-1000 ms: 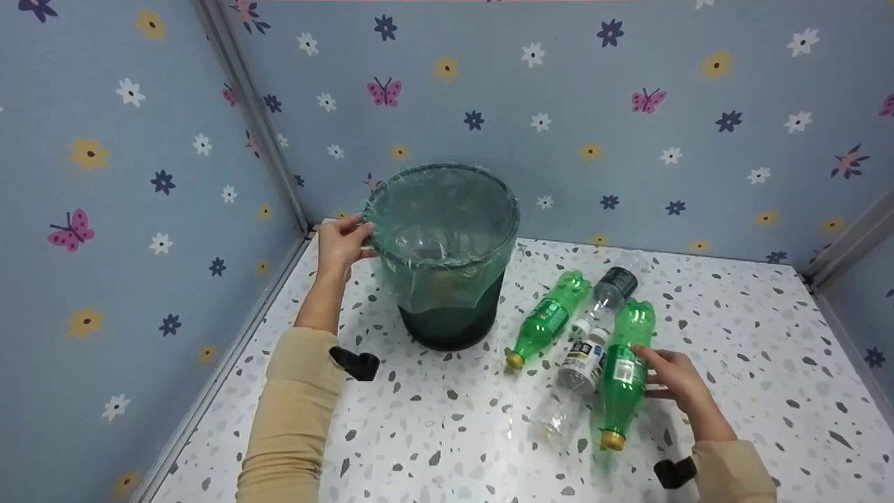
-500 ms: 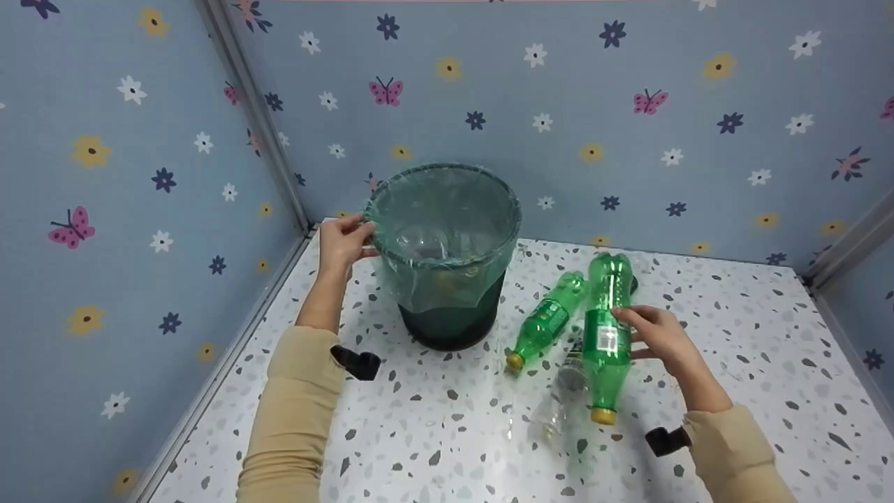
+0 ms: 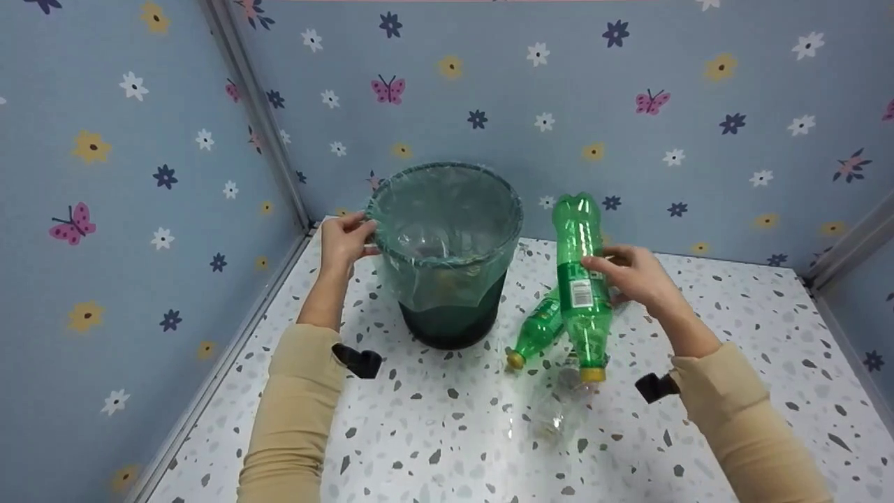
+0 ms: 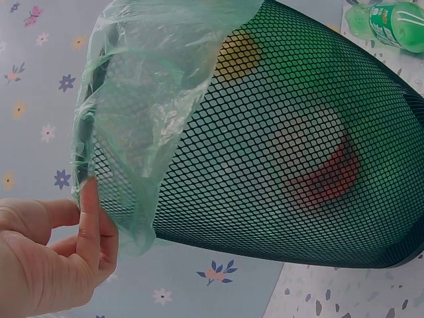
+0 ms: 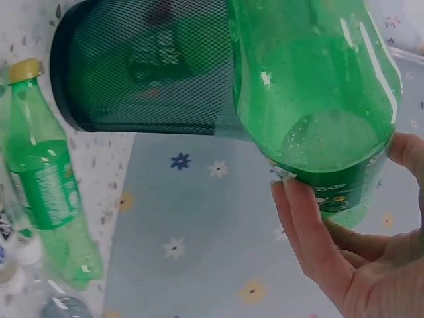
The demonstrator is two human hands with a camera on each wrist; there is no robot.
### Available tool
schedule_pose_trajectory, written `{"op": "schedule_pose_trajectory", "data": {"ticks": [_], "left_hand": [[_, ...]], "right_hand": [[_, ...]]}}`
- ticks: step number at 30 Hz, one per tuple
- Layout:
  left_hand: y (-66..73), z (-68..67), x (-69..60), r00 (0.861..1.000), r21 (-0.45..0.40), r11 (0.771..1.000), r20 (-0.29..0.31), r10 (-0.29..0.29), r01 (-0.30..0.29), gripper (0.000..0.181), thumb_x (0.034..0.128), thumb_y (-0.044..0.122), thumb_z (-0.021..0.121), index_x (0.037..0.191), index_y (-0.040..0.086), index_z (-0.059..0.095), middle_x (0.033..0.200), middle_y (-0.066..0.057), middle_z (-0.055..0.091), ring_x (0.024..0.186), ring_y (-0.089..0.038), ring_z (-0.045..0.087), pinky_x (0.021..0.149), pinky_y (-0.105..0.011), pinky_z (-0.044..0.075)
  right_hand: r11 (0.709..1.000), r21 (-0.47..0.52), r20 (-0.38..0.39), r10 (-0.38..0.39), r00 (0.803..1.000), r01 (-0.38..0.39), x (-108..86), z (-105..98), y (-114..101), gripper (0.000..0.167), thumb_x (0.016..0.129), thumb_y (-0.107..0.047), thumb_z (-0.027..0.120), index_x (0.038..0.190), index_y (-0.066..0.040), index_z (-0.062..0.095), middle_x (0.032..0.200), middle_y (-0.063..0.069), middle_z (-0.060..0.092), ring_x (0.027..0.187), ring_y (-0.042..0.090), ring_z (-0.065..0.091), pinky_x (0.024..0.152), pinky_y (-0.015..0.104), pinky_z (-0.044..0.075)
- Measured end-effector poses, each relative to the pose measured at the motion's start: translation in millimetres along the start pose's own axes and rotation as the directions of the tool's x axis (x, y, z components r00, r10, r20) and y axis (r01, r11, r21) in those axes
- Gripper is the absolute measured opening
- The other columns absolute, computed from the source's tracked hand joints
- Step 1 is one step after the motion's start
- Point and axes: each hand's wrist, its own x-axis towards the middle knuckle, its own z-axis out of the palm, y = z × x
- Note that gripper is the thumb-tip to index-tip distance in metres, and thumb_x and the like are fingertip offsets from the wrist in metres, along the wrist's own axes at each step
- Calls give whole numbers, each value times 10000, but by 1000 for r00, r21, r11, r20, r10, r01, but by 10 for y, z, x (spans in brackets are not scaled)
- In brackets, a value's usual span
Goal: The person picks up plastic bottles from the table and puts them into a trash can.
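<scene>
With thumb and fingers my left hand (image 3: 342, 244) pinches the rim of a dark mesh trash bin (image 3: 447, 328), also close up in the left wrist view. A thin green plastic bag (image 3: 433, 283) lines the bin and folds over its rim. To the right of the bin, my right hand (image 3: 644, 281) grips a green plastic bottle (image 3: 578, 234) by its labelled middle, raised off the surface, its yellow cap pointing down. The right wrist view shows fingers and thumb around the bottle (image 5: 318, 86). Through the mesh, blurred coloured items (image 4: 328, 165) show inside the bin.
Another green bottle (image 3: 539, 328) lies right of the bin, partly behind the held one. Clear bottles (image 3: 559, 412) lie near it, partly hidden. A speckled white surface (image 3: 419, 433) meets flowered blue walls (image 3: 538, 84) at the back and left.
My right hand has lifted the green bottle off the surface and carried it up, away from me and left toward the bin. The left hand keeps its hold on the rim.
</scene>
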Motion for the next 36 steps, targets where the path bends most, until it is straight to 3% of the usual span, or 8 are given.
{"op": "schedule_pose_trajectory", "data": {"ticks": [7, 14, 19, 28, 32, 34, 36], "left_hand": [[20, 6, -7, 1000, -3, 1000, 2, -9, 9, 411, 893, 47, 514, 1288, -24, 428, 1086, -170, 499, 821, -192, 576, 603, -234, 547], [34, 13, -18, 1000, -1, 1000, 17, 9, -9, 406, 904, 39, 491, 1293, -43, 407, 1091, -186, 487, 902, -262, 572, 612, -237, 548], [32, 14, -17, 1000, -8, 1000, 12, 14, -14, 402, 901, 33, 493, 1288, -39, 414, 1074, -181, 499, 895, -261, 577, 609, -240, 549], [78, 13, -61, 1000, -11, 1000, 15, -1, 2, 393, 901, 22, 486, 1282, -47, 419, 1045, -166, 499, 850, -230, 584, 591, -242, 549], [183, 22, -169, 1000, 12, 1000, 10, -14, 14, 397, 908, 17, 468, 1292, -52, 397, 1058, -171, 486, 822, -200, 575, 598, -240, 549], [159, 23, -147, 1000, 18, 1000, 11, -13, 13, 405, 909, 21, 468, 1299, -49, 387, 1066, -177, 482, 823, -203, 576, 621, -255, 551], [54, 17, -37, 1000, 16, 1000, 3, -15, 15, 411, 904, 35, 487, 1301, -27, 399, 1087, -182, 484, 853, -229, 581, 666, -295, 551]], "right_hand": [[987, -145, -25, -66, 997, 62, 136, -65, -437, 793, 781, -507, 603, 1322, 17, 352, 1213, 224, 462, 940, 317, 533, 664, 341, 549], [954, -287, -53, -101, 993, 82, 256, -75, -839, 780, 755, -522, 624, 1327, -53, 376, 1208, 176, 480, 1045, 302, 483, 812, 416, 482], [930, -355, -51, -115, 992, 90, 334, -14, -1063, 751, 757, -476, 647, 1334, -77, 378, 1213, 148, 481, 1071, 291, 464, 864, 445, 437], [902, -418, -75, -155, 985, 111, 497, 171, -1372, 719, 758, -394, 681, 1339, -87, 390, 1190, 128, 511, 1035, 244, 500, 851, 374, 463], [874, -474, -99, -178, 979, 111, 570, 286, -1488, 692, 762, -354, 688, 1341, -109, 398, 1179, 97, 530, 1002, 223, 523, 827, 363, 473], [850, -513, -110, -199, 974, 116, 609, 353, -1531, 675, 765, -338, 689, 1336, -112, 408, 1165, 92, 537, 962, 225, 537, 799, 372, 479], [827, -548, -114, -221, 969, 124, 643, 423, -1570, 661, 769, -329, 685, 1331, -109, 416, 1175, 95, 531, 947, 236, 544, 790, 389, 481]]}}
